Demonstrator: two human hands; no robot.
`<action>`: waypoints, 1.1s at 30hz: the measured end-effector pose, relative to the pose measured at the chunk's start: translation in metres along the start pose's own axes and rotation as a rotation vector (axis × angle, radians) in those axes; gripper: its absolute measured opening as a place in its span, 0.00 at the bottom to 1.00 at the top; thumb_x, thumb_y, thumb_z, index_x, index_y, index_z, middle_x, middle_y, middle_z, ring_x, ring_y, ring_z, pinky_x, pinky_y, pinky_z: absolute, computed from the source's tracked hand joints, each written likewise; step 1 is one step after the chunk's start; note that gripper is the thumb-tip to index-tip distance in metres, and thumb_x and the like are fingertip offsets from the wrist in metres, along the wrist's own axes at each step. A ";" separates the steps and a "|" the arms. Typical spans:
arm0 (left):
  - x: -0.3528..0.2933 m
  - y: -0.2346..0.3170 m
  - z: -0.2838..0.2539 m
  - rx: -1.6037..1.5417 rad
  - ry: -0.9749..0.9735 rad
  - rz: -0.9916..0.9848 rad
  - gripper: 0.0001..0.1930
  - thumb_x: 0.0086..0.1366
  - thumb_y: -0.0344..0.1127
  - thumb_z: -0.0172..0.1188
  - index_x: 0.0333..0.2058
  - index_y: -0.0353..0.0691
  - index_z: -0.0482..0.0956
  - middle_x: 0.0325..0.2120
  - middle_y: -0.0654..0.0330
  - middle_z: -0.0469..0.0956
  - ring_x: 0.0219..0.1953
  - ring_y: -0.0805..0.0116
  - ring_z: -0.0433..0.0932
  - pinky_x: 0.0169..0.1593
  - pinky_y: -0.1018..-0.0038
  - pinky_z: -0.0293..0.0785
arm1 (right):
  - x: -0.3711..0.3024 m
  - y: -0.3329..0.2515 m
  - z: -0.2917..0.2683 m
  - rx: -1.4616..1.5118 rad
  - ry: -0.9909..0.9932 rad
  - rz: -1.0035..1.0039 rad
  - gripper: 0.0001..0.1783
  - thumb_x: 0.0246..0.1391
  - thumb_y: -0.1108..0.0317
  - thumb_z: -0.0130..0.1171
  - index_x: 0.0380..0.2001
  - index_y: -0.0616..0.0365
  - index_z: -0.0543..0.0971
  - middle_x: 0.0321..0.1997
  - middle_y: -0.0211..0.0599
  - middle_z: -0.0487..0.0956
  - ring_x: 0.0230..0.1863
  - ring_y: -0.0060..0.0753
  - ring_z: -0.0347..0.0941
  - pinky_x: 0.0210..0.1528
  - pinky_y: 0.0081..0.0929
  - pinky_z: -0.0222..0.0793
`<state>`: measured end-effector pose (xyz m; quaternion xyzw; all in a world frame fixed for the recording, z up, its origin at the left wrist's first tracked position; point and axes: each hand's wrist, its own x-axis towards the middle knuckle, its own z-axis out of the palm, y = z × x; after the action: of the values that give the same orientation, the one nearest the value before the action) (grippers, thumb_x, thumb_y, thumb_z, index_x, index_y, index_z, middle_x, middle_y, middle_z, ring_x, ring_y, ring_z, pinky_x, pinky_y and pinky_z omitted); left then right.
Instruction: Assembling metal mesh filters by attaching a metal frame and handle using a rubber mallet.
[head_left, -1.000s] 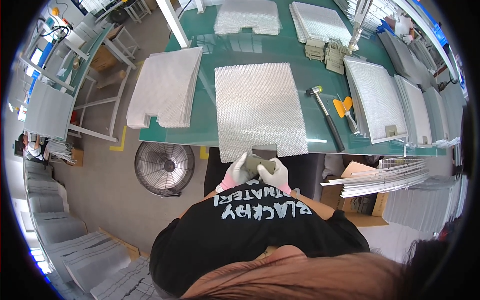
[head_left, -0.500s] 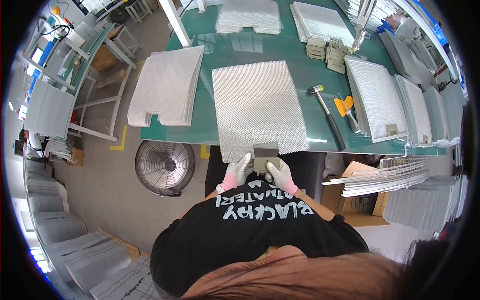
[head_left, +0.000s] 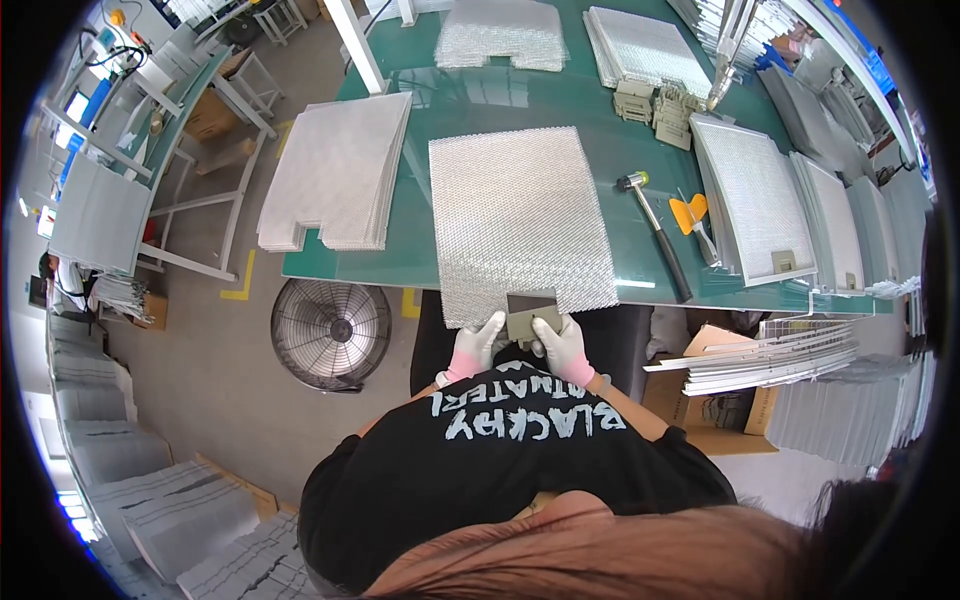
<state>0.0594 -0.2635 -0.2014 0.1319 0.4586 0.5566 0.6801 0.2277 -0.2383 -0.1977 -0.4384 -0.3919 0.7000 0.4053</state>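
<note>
A silver mesh panel (head_left: 525, 220) lies on the table before me, its notched near end jutting over the edge. At the notch is a small olive-grey plastic piece (head_left: 531, 320), touching the panel's edge. My gloved right hand (head_left: 563, 350) is closed on the right side of this piece, thumb on top. My gloved left hand (head_left: 477, 345) is closed at the panel's near left corner beside the piece, with its thumb up; what its lower fingers grip is hidden.
Notched white sheets (head_left: 335, 170) are stacked on the left. A hammer (head_left: 655, 235) and an orange-handled tool (head_left: 692, 215) lie to the right, near panels with plastic pieces fitted (head_left: 750, 195). Loose plastic pieces (head_left: 672, 112) sit farther back. A floor fan (head_left: 331, 335) stands left of me.
The plastic piece has moved up into the panel's notch, and the gap between them has narrowed. The panel has shifted slightly toward me.
</note>
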 end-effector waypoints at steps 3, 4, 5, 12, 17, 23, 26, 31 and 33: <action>0.001 -0.002 -0.002 0.126 0.000 0.017 0.18 0.65 0.43 0.60 0.41 0.30 0.78 0.35 0.58 0.80 0.34 0.72 0.79 0.41 0.75 0.76 | -0.004 -0.009 0.009 -0.030 0.067 -0.032 0.09 0.60 0.68 0.55 0.38 0.62 0.73 0.25 0.28 0.74 0.18 0.15 0.65 0.19 0.16 0.62; 0.003 -0.001 -0.001 0.192 -0.083 -0.022 0.17 0.67 0.42 0.58 0.42 0.32 0.77 0.34 0.60 0.79 0.33 0.74 0.77 0.39 0.77 0.75 | -0.005 -0.012 0.011 -0.030 0.068 -0.033 0.09 0.60 0.68 0.55 0.38 0.62 0.73 0.25 0.28 0.74 0.18 0.15 0.65 0.19 0.16 0.62; 0.004 -0.001 -0.001 0.257 -0.167 -0.062 0.16 0.68 0.42 0.56 0.42 0.33 0.76 0.32 0.62 0.79 0.31 0.76 0.76 0.38 0.78 0.73 | -0.006 -0.015 0.013 -0.065 0.073 -0.024 0.09 0.61 0.67 0.55 0.39 0.62 0.72 0.25 0.28 0.74 0.20 0.14 0.66 0.22 0.16 0.63; 0.000 0.013 0.009 0.428 -0.135 -0.114 0.18 0.68 0.46 0.56 0.41 0.35 0.77 0.23 0.66 0.75 0.21 0.81 0.70 0.24 0.84 0.64 | -0.001 -0.023 0.008 -0.065 0.404 -0.082 0.11 0.61 0.64 0.54 0.30 0.61 0.76 0.25 0.24 0.72 0.24 0.12 0.63 0.27 0.15 0.60; 0.005 0.004 0.007 0.332 -0.135 -0.129 0.16 0.70 0.44 0.53 0.45 0.36 0.74 0.27 0.65 0.76 0.22 0.79 0.73 0.24 0.84 0.69 | -0.001 -0.024 0.006 0.069 0.392 -0.033 0.10 0.61 0.63 0.56 0.32 0.59 0.76 0.22 0.21 0.71 0.20 0.13 0.62 0.23 0.14 0.59; -0.005 0.022 0.003 0.065 -0.390 -0.228 0.23 0.71 0.44 0.50 0.56 0.32 0.65 0.47 0.53 0.74 0.47 0.64 0.76 0.50 0.72 0.75 | 0.002 -0.013 -0.007 0.037 0.271 -0.037 0.15 0.64 0.58 0.52 0.38 0.61 0.74 0.31 0.30 0.78 0.29 0.18 0.72 0.32 0.17 0.68; -0.010 0.064 -0.011 0.884 -0.795 -0.288 0.27 0.71 0.48 0.47 0.60 0.32 0.63 0.53 0.48 0.71 0.60 0.58 0.68 0.61 0.65 0.66 | 0.001 -0.009 -0.012 -0.130 -0.139 0.079 0.24 0.67 0.52 0.40 0.42 0.65 0.74 0.33 0.37 0.79 0.31 0.25 0.75 0.35 0.21 0.72; 0.016 0.164 0.067 1.012 -0.935 -0.194 0.24 0.70 0.47 0.50 0.55 0.34 0.72 0.44 0.52 0.79 0.42 0.65 0.80 0.46 0.70 0.77 | 0.005 0.005 -0.004 -0.146 -0.184 0.106 0.28 0.67 0.51 0.37 0.36 0.66 0.77 0.27 0.36 0.79 0.24 0.23 0.72 0.29 0.21 0.70; 0.061 0.172 0.095 1.686 -0.857 0.694 0.29 0.62 0.51 0.57 0.58 0.43 0.70 0.54 0.48 0.71 0.57 0.55 0.69 0.61 0.55 0.62 | 0.001 -0.015 0.007 -0.118 -0.063 0.024 0.26 0.67 0.53 0.38 0.33 0.64 0.77 0.25 0.34 0.78 0.21 0.19 0.69 0.24 0.19 0.65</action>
<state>0.0207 -0.1188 -0.0606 0.8853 0.3559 0.1236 0.2725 0.2245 -0.2336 -0.1826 -0.4440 -0.4396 0.6940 0.3577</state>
